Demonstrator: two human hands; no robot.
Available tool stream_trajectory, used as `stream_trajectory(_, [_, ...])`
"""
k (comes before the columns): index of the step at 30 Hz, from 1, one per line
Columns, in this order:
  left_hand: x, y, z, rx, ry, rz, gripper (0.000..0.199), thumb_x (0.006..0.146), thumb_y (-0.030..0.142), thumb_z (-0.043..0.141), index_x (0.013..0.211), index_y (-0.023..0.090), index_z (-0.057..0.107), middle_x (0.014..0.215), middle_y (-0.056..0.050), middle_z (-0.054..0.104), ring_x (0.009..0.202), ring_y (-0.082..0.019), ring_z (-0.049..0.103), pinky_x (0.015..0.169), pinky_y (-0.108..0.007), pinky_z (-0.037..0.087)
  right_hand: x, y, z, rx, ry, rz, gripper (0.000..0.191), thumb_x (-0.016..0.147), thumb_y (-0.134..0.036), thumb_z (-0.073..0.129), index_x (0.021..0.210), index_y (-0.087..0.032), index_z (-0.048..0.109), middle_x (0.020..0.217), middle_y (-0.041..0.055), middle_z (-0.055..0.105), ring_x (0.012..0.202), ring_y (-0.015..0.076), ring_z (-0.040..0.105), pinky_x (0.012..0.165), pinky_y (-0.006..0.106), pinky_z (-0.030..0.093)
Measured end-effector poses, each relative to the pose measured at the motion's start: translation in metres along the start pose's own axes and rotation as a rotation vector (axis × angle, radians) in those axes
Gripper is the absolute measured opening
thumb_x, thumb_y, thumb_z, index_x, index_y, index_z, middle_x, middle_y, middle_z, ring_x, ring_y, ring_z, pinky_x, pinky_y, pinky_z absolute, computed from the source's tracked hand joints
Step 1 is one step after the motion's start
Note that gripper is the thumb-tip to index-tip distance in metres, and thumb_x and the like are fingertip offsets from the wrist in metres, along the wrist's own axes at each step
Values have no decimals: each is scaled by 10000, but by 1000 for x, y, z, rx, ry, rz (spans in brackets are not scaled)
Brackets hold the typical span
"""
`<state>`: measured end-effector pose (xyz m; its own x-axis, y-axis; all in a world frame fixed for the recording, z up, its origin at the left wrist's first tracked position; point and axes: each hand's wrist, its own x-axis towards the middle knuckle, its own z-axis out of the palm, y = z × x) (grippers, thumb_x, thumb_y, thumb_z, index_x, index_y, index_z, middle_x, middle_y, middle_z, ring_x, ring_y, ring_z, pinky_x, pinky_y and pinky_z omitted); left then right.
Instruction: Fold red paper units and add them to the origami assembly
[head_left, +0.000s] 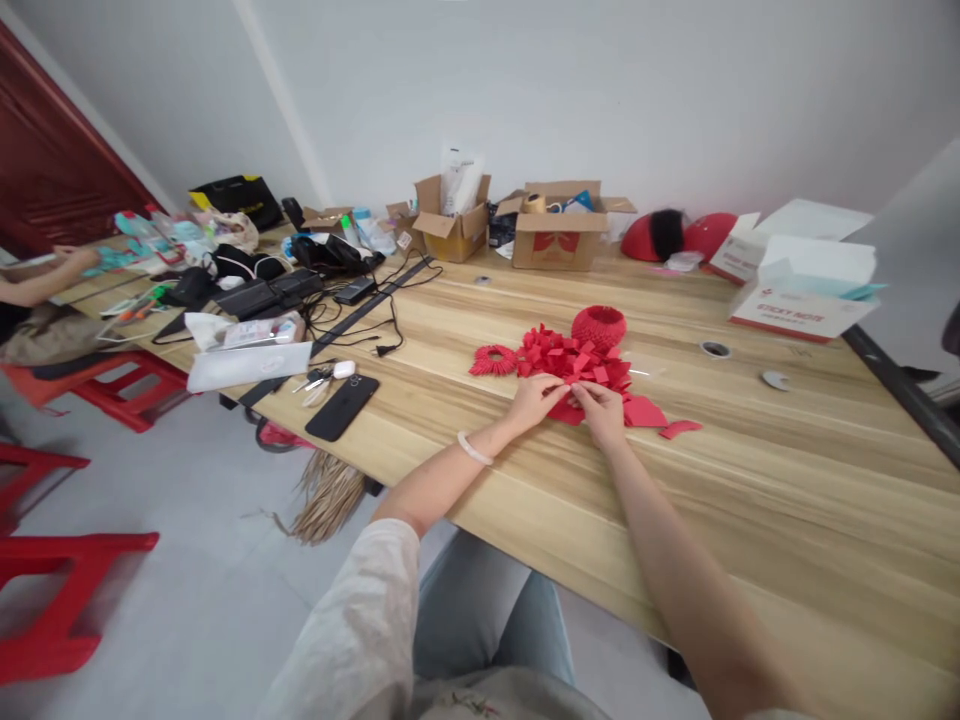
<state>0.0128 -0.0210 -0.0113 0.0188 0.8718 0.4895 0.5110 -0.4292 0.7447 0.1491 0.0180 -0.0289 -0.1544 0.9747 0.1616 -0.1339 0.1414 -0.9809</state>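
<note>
My left hand (pixel 534 400) and my right hand (pixel 600 408) meet over the table, fingertips pinched together on a small piece of red paper (pixel 571 380). Just beyond them lies a heap of folded red paper pieces (pixel 555 352). Behind the heap stands a round red paper bowl or vase (pixel 599 326) built from folded units. A red paper ring (pixel 493 360) rests to the left of the heap. Flat red paper (pixel 643 411) lies beside my right hand, with a small curved red strip (pixel 681 429) farther right.
A black phone (pixel 343 407), keys (pixel 316 380) and a tissue pack (pixel 249 365) lie on the left. Cables and bags crowd farther left, where another person's arm (pixel 49 275) shows. Cardboard boxes (pixel 559 250), red helmets (pixel 707 236) and a white sticky-note box (pixel 806 300) line the back. A tape roll (pixel 715 349) lies right.
</note>
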Motion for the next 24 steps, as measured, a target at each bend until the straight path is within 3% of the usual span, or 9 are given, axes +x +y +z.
stream_trajectory(4, [0, 0, -1, -49, -15, -43, 250, 822, 330, 556, 825, 129, 703, 801, -84, 686, 731, -151, 590, 726, -267, 452, -1, 2, -3, -18, 42, -11, 330, 628, -468, 692, 735, -156, 687, 535, -10, 616, 498, 121, 530, 540, 268, 444])
stream_trajectory(6, [0, 0, -1, -61, -37, -18, 238, 821, 320, 562, 783, 134, 705, 800, -83, 689, 745, -154, 590, 739, -270, 449, -2, 2, -5, -7, 2, 8, 309, 621, -441, 712, 747, -160, 690, 559, -4, 631, 510, 119, 538, 551, 269, 453])
stream_trajectory(14, [0, -1, -3, -88, -30, -8, 232, 802, 334, 594, 730, 144, 706, 798, -80, 696, 771, -158, 601, 754, -268, 450, -1, -1, -7, 203, -20, 113, 265, 541, -334, 791, 728, -178, 685, 615, 5, 653, 529, 110, 566, 528, 248, 474])
stream_trajectory(24, [-1, 1, 0, -259, -62, -36, 259, 746, 399, 650, 800, 157, 723, 898, -95, 678, 815, -160, 617, 790, -273, 465, 3, -5, -20, 270, -156, 226, 176, 548, -324, 802, 674, -236, 716, 652, 9, 659, 586, 117, 578, 560, 249, 517])
